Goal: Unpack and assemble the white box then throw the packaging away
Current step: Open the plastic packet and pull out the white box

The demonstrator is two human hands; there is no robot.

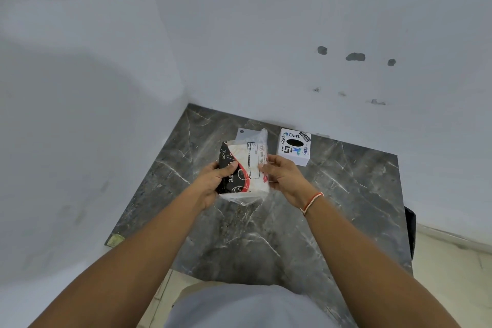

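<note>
From the head view, you are holding a plastic-wrapped tissue pack (pixel 243 168) above the dark marble counter (pixel 346 189), in the corner where two white walls meet. Your left hand (pixel 213 181) grips the pack's left side, over the black and red printed part, with the thumb lying across the front. Your right hand (pixel 282 173) pinches the right edge of the clear wrapper, fingertips (pixel 262 165) on the plastic. The pack is tilted, its printed label facing up toward you, and loose clear film sticks out past its top and bottom ends.

The white box (pixel 293 147) sits on the counter just beyond your right hand and apart from it, near the back wall. It stands assembled as a cube, with an oval slot in its top face and stickers around the slot, one reading "Dart". A thin red and white thread band (pixel 311 201) circles your right wrist. A pale flat piece (pixel 243 132) lies on the counter behind the pack, mostly hidden by it.
</note>
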